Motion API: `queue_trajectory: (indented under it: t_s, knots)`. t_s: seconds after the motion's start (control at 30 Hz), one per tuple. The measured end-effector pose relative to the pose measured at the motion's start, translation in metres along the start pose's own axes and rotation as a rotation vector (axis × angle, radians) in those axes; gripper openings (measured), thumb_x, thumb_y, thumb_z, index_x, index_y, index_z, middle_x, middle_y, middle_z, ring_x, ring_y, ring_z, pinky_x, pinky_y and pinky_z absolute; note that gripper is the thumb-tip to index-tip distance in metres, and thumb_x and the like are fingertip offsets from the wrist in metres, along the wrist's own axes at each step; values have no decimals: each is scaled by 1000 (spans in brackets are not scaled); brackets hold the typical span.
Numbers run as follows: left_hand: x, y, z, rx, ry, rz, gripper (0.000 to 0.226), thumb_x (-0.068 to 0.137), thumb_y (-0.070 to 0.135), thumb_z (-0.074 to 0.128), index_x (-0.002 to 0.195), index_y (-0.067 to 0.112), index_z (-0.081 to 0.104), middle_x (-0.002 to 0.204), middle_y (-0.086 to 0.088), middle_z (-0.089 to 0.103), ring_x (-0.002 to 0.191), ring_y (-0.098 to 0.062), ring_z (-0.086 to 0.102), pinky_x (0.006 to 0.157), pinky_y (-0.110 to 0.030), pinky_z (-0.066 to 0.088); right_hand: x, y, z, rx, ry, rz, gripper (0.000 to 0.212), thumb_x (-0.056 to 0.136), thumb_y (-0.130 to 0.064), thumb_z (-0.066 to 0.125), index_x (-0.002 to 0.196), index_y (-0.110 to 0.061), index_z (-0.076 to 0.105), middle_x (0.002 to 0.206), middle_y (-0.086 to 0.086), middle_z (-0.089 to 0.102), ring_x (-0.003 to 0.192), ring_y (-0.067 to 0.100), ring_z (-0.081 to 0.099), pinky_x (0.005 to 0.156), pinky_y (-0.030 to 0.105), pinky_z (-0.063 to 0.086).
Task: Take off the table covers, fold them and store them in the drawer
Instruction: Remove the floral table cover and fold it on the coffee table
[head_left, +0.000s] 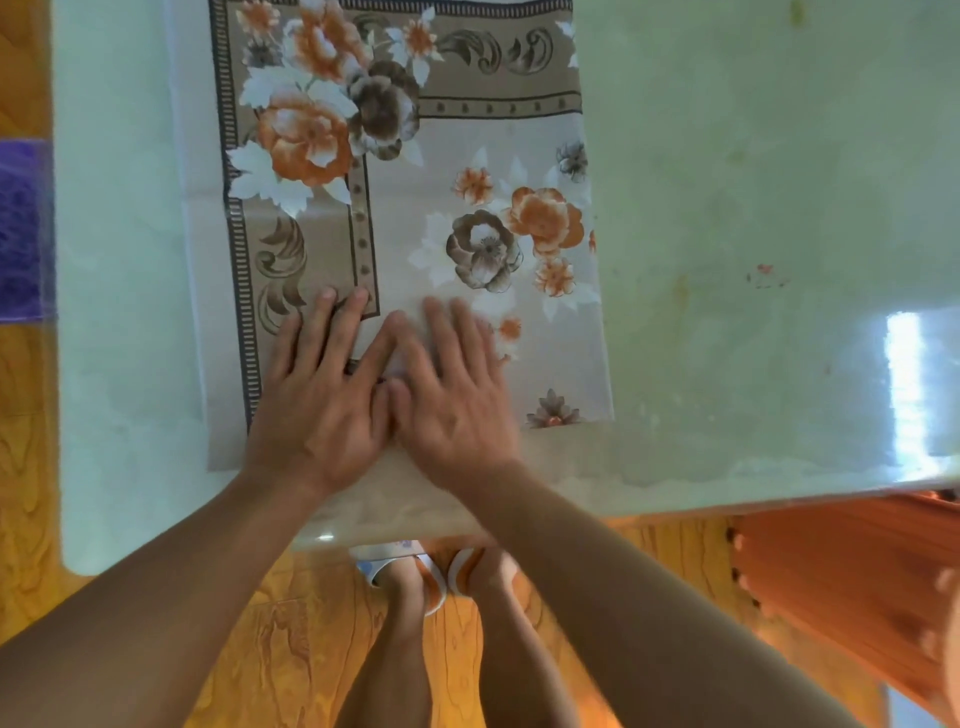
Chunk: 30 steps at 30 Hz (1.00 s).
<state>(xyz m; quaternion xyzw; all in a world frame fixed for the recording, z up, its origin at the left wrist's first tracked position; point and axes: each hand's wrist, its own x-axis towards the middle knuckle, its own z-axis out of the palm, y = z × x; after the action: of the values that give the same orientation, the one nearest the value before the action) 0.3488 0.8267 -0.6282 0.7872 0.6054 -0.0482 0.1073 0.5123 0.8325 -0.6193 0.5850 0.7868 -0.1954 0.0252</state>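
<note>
A folded table cover with orange, brown and white flowers and a beige border lies flat on the pale green table. My left hand presses flat on its near left part, fingers spread over the border. Beside it, my right hand lies flat on the cover, slightly blurred, its thumb touching my left hand. A clear or pale layer of the cover hangs over the table's near edge under my wrists. No drawer is in view.
The table's near edge runs across the middle of the view. An orange ribbed cloth hangs at the right below the table. A purple object sits at the far left. Wood-pattern floor and my sandalled feet are below.
</note>
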Motion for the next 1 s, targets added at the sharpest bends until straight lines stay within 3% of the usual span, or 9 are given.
queue_trajectory:
  t_s: [0.1, 0.23, 0.47, 0.57, 0.63, 0.7, 0.77, 0.87, 1.0]
  knots:
    - [1, 0, -1, -4, 1, -5, 61, 104, 41, 24, 162, 23, 20, 168, -16, 17, 156, -37, 9, 126, -55, 8, -18, 88, -8, -131, 4, 105, 66, 104, -54, 22, 161, -23, 12, 169, 7, 1, 155, 27, -7, 124, 52, 6]
    - [1, 1, -3, -7, -17, -13, 62, 103, 43, 24, 163, 24, 18, 168, -16, 17, 156, -38, 9, 125, -56, 9, -39, 169, -36, -249, -83, 168, 73, 104, -55, 19, 161, -11, 3, 169, 6, -5, 155, 25, -9, 124, 55, 10]
    - [2, 6, -12, -3, -100, -41, 63, 100, 42, 29, 159, 21, 31, 165, -18, 24, 154, -40, 16, 123, -59, 14, -38, 163, -44, -232, -91, 164, 74, 105, -53, 20, 160, -8, -2, 169, 7, -8, 155, 25, -13, 124, 55, 10]
    - [16, 28, -31, -34, -74, -119, 56, 89, 32, 50, 141, 13, 50, 154, -21, 37, 147, -45, 27, 121, -61, 19, -34, 148, -57, -70, 0, 151, 70, 106, -43, 35, 161, -10, 5, 168, 10, 5, 155, 25, -2, 125, 52, 10]
    - [37, 57, -39, -142, 14, -33, 43, 86, 20, 59, 128, 10, 56, 148, -21, 41, 143, -43, 32, 119, -58, 25, -25, 134, -56, -28, 56, 82, 64, 107, -36, 33, 160, -9, 11, 168, 11, 9, 156, 23, 0, 126, 47, 8]
    - [55, 87, -31, -209, 35, 170, 44, 99, 25, 50, 141, 10, 52, 156, -19, 35, 149, -38, 27, 122, -54, 25, -15, 129, -45, -20, 65, -4, 60, 108, -33, 31, 159, -4, 18, 167, 13, 10, 156, 24, 1, 125, 47, 13]
    - [68, 101, -17, -139, -17, 309, 60, 106, 40, 34, 158, 8, 31, 167, -18, 18, 156, -34, 10, 125, -52, 20, -5, 136, -36, -40, 50, -50, 59, 107, -32, 27, 156, 0, 23, 166, 16, 13, 155, 26, 4, 123, 49, 19]
    - [70, 100, -4, -50, -64, 319, 71, 105, 50, 33, 161, 8, 18, 170, -16, 6, 157, -32, 1, 126, -53, 16, 12, 157, -39, -66, 13, -89, 60, 107, -35, 23, 158, -2, 20, 167, 12, 11, 156, 24, 3, 124, 49, 16]
    - [69, 99, -2, -43, -58, 348, 74, 102, 49, 42, 161, 8, 22, 169, -17, 11, 157, -36, 7, 124, -56, 20, 91, 186, -65, -112, -5, -28, 64, 107, -44, 12, 160, -10, 3, 168, 5, -6, 154, 18, -12, 126, 46, 0]
